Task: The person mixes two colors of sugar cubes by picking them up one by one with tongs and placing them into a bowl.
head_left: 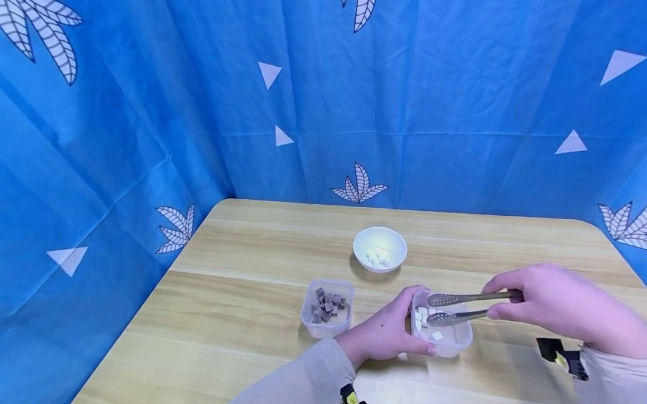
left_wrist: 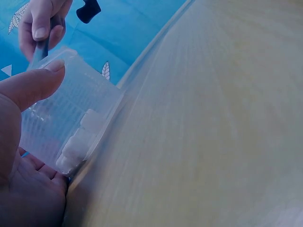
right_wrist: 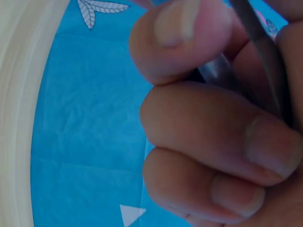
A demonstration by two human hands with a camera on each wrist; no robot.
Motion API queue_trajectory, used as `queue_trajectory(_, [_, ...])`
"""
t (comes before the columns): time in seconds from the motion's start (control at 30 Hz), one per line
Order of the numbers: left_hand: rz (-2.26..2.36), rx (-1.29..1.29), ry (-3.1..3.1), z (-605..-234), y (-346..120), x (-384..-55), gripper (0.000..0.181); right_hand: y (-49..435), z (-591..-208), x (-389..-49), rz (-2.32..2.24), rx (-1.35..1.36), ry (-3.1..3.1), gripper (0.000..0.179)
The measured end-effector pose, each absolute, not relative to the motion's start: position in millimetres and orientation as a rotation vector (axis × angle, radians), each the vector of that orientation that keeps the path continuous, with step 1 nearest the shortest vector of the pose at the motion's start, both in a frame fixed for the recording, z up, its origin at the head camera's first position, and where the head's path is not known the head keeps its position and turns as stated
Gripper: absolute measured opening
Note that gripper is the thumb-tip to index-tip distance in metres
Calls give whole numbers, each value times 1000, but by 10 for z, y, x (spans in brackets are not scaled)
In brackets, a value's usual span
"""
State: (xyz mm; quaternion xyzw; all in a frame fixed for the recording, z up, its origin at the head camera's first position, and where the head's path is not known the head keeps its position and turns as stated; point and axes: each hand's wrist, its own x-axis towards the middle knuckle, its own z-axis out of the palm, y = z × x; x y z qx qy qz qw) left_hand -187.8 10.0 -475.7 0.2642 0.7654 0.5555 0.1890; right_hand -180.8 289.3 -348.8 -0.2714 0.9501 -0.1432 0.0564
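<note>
My left hand [head_left: 385, 330] grips a clear plastic container [head_left: 450, 349] from its left side, thumb along the near wall and fingers round the far one. Several white cubes [head_left: 422, 317] lie inside it; the left wrist view shows white cubes [left_wrist: 78, 146] through the wall at the bottom. My right hand [head_left: 548, 305] holds metal tongs [head_left: 474, 298], fingers curled round the handle end in the right wrist view. The perforated tips of the tongs are spread apart over the container, close above the white cubes, with nothing seen between them.
A second clear container [head_left: 324, 331] with several brown cubes [head_left: 327, 306] stands left of my left hand. Behind the two containers is a white bowl [head_left: 358, 252] holding several white cubes [head_left: 378, 257]. A blue patterned curtain [head_left: 328, 104] hangs around the wooden table [head_left: 229, 319].
</note>
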Motion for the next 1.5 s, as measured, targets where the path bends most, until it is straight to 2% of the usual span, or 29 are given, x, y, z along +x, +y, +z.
queue_trajectory(0.4, [1550, 760, 2158, -4747, 94, -1881, 97, 2681, -3564, -1794, -400, -804, 2855, 25])
queue_trajectory(0.8, [1544, 772, 2173, -4770, 84, -1875, 95, 2674, -3590, -1801, -352, -1012, 2846, 7])
queue_trajectory(1.23, [1498, 773, 2206, -4750, 92, -1878, 98, 2803, -3487, -1765, -379, -936, 2885, 10])
queue_trajectory(1.5, [1495, 737, 2225, -4769, 100, -1879, 104, 2927, -3426, -1735, -458, -985, 2957, 11])
